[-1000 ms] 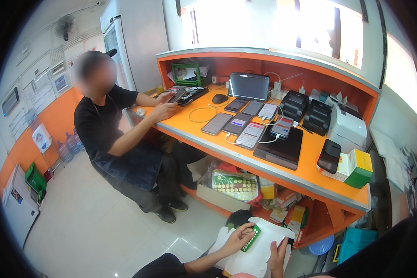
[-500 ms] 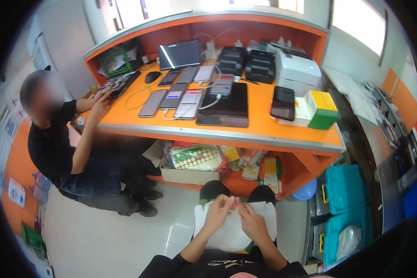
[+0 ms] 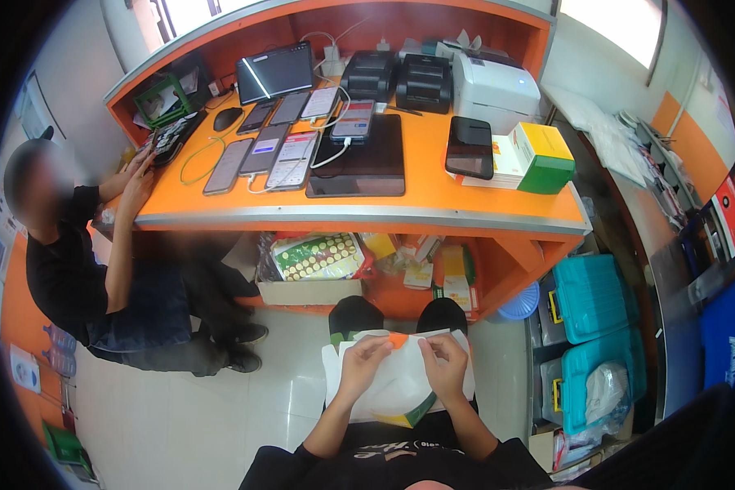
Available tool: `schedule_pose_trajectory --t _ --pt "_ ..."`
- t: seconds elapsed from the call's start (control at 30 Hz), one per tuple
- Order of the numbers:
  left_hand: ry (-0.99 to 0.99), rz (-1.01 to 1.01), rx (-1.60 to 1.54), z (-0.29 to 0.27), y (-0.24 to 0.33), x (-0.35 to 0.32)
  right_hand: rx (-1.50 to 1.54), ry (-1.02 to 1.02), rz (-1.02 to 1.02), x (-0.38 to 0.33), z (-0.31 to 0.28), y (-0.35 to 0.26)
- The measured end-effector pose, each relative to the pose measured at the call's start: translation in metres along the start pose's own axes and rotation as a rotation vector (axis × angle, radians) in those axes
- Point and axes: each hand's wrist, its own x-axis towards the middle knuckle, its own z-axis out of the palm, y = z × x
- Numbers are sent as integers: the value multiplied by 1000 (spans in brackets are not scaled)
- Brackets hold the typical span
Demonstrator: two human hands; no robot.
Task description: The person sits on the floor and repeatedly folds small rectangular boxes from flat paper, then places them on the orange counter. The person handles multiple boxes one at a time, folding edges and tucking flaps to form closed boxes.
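Across my lap lies a white sheet, thin like paper or plastic, with a green and yellow corner piece showing at its near edge. At its far edge, a small orange patch shows between my hands. My left hand is closed, its thumb and fingertips pinching beside that patch. My right hand is closed too, pinching the sheet's far edge a little to the right. The fingertips are small in view, so exact contact is hard to make out.
Ahead stands an orange desk with several phones, a black tablet, a laptop, a white printer and a green-yellow box. A person sits at left. Teal-lidded bins stand at right; a carton sits underneath.
My hands have moved apart, from nearly touching to a small gap. The orange patch now shows between them. The whole view has shifted, with the desk sitting further left and higher.
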Motion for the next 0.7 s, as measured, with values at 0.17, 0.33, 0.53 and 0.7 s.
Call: schedule_pose_trajectory --t 0.17,0.33,0.53,0.7 --pt "-10 -68 -117 11 -5 -12 81 -7 43 -2 1 -1" --pt "-28 -86 -196 21 -5 -19 157 -9 81 -8 4 -3" --pt "32 -2 -152 34 -10 -23 56 11 11 -8 8 -5" --pt "52 15 -202 39 -10 -25 46 20 -9 -7 6 -6"
